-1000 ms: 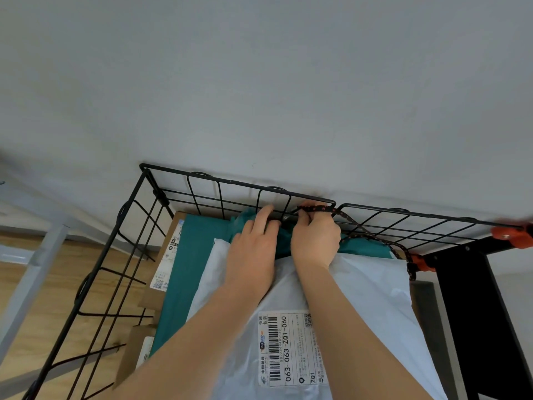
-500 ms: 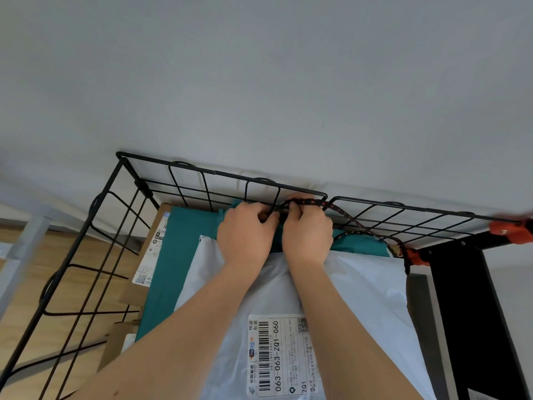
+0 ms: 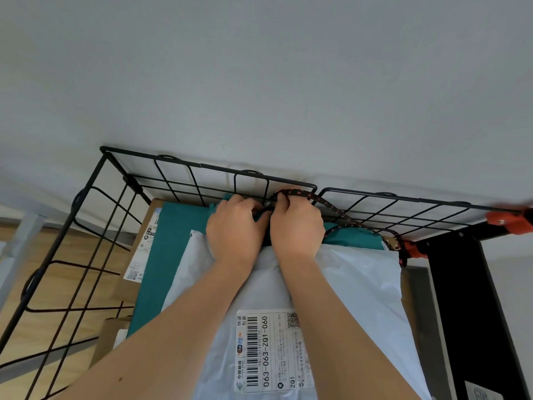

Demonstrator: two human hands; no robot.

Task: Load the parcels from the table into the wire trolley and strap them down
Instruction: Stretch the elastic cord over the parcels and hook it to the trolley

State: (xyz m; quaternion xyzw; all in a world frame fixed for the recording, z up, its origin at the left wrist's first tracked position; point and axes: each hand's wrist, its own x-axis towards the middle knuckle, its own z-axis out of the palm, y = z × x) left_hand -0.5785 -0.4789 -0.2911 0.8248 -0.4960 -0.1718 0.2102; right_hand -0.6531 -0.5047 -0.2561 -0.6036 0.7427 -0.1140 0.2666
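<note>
At the left of the frame stands the black wire trolley (image 3: 86, 226), and the parcels are inside it. A brown box (image 3: 148, 223) sits low at the left. A green parcel (image 3: 173, 255) lies on top of it, and a big white parcel (image 3: 360, 284) with a label (image 3: 268, 350) lies on top of that.

In the middle, both hands are up at the far top wire of the trolley. The left hand (image 3: 236, 226) has its fingers curled round the dark end of the cord (image 3: 331, 206). The right hand (image 3: 297, 223) is just beside it and pinches the cord where it bends over the wire.

From there the cord runs down to the right, loose and wavy, to the orange clip (image 3: 412, 251) at the corner.

The step looks like fixing the cord's end to the wire. To do it well, the right hand should hold the cord tight so it cannot snap back. The left hand should make the end catch the wire fully, then tug a little to test it. After that the loose part needs to go across the top of the white parcel, pulled snug.
</note>
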